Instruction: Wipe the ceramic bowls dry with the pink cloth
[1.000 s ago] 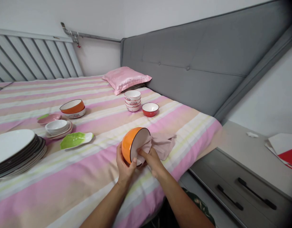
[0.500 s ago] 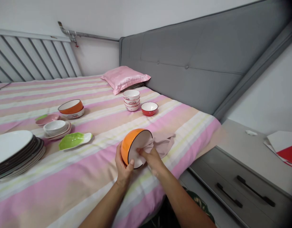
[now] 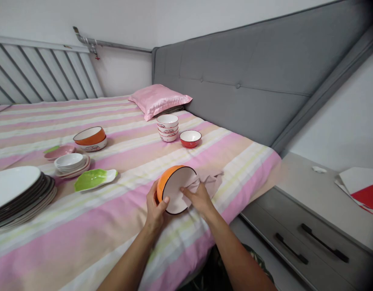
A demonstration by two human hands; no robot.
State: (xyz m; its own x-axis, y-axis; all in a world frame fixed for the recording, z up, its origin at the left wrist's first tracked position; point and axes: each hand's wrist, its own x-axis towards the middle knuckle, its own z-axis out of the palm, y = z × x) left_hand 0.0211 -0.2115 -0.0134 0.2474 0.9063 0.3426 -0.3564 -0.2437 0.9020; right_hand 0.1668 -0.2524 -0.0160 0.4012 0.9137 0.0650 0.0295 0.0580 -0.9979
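Note:
An orange bowl [image 3: 177, 194] with a white inside and a dark rim is tilted on its side over the bed's front edge. My left hand [image 3: 156, 206] grips its left side, thumb over the rim. In my right hand [image 3: 200, 200] is a pale pink cloth [image 3: 209, 184], pinched against the bowl's right rim and inner wall; its loose end trails over the bedspread. Beyond the bowl stand a red bowl [image 3: 190, 140] with a white inside and a stack of white patterned bowls [image 3: 167, 128].
On the striped bedspread [image 3: 128, 230], to the left, are a stack of plates [image 3: 16, 190], a green leaf-shaped dish [image 3: 93, 180], small white bowls [image 3: 69, 161] and an orange bowl on a white one [image 3: 91, 136]. A pink pillow [image 3: 160, 99] lies by the grey headboard [image 3: 234, 68]. At right stands a nightstand [image 3: 295, 214].
The bowl has turned so its inside faces me more. My right hand and the cloth have moved slightly right and up along the rim.

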